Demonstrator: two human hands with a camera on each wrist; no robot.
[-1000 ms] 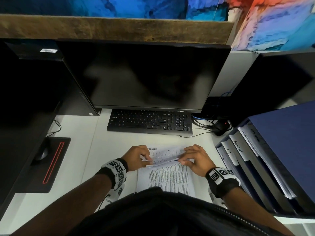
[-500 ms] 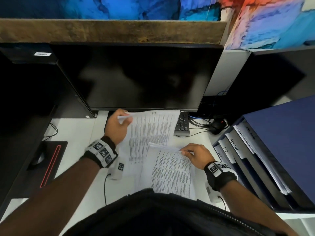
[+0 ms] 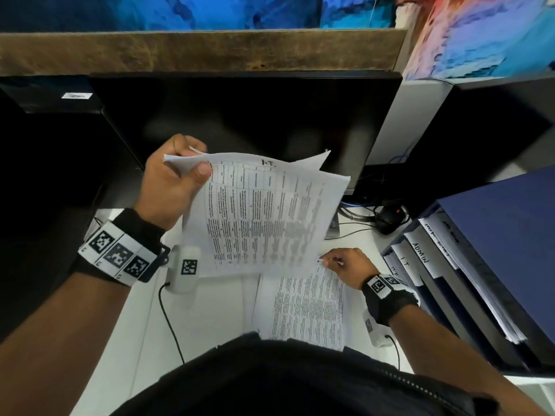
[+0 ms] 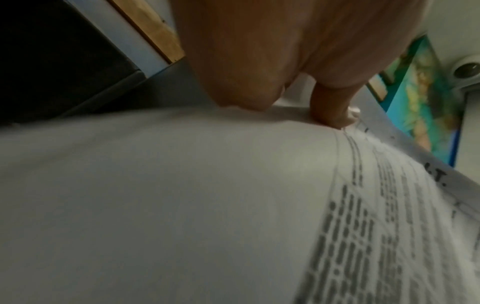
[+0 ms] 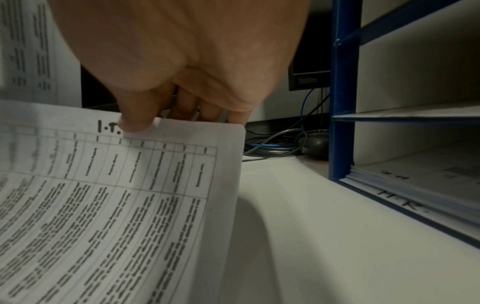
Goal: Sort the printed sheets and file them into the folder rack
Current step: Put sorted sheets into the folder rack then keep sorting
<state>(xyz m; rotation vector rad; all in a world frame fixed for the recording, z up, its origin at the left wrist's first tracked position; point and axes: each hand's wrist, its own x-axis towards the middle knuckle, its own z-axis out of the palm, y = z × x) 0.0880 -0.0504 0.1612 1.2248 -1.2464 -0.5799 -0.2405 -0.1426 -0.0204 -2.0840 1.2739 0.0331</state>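
The left hand (image 3: 171, 181) pinches the lifted sheets (image 3: 264, 211) by their far-left corner, raised above the tabletop (image 3: 210, 310) in front of the monitor (image 3: 240, 115). The right hand (image 3: 345, 265) pinches the far edge of the stack (image 3: 303, 307), marked I.T., lying flat nearer the body. The folder rack (image 3: 468, 280) stands just right of that hand, slots facing left. The right hand is nearer, so filing likely means carrying sheets rightward.

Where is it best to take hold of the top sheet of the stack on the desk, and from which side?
Probably its far right corner, from the right: the right hand already pinches the top sheet there, and it curls up off the stack.
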